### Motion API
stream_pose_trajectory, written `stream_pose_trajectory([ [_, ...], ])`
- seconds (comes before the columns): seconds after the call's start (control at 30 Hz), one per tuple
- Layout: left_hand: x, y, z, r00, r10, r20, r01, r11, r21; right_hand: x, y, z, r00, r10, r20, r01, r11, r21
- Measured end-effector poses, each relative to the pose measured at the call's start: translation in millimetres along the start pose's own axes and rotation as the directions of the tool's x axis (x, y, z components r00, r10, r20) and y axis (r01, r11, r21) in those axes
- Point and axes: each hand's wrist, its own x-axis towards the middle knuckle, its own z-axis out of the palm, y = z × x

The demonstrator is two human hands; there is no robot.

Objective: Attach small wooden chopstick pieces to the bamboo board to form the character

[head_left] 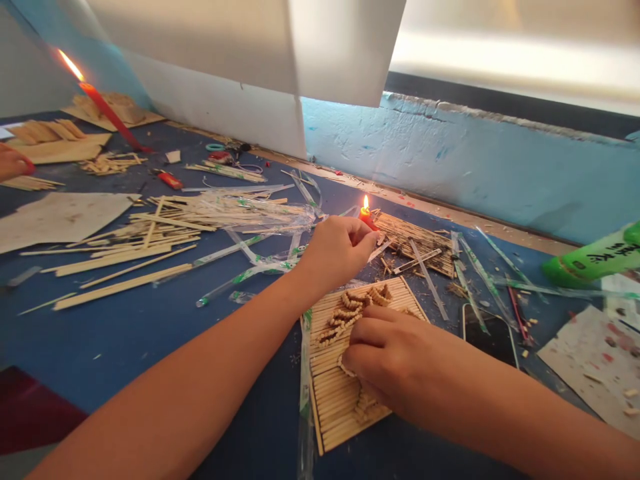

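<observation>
A panel of thin wooden sticks (333, 407) laid side by side lies in front of me on the blue table. Raised wavy rows of short stick pieces (345, 313) stand on it. My right hand (387, 353) is closed over the panel, fingertips pinched down at the raised rows; whatever it grips is hidden. My left hand (337, 250) reaches beyond the panel's far edge, thumb and fingers pinched right beside a short lit red candle (367, 217). What those fingers hold, if anything, is too small to make out.
Loose bamboo sticks (145, 233) and clear plastic wrappers (260, 267) spread to the left. A tall lit candle (110, 117) leans at far left, near another person's hand (13, 163). On the right are a phone (490, 337), a green bottle (595, 257) and stained paper (595, 360).
</observation>
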Motion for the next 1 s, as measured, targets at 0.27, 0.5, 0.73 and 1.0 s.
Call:
stream_pose_trajectory([
  [0.27,-0.4,-1.9,0.7,1.0,0.0,0.003,0.0,1.0,-0.002,0.2,-0.9,-9.0,1.0,0.006,0.015,-0.006,1.0,0.013],
  [0.5,0.0,-0.3,0.4,1.0,0.004,0.008,-0.004,1.0,0.007,2.3,-4.2,-10.8,0.996,0.034,0.077,-0.033,0.999,-0.016],
  [0.73,-0.9,1.1,-0.9,1.0,0.01,0.014,-0.01,1.0,0.005,0.5,-9.0,-8.1,0.999,0.004,0.044,0.002,0.991,-0.132],
  [1.0,-1.7,1.9,-1.5,0.999,0.01,0.03,-0.01,1.0,-0.02,-1.6,-11.7,-7.1,1.0,-0.021,0.02,0.025,0.966,-0.256],
])
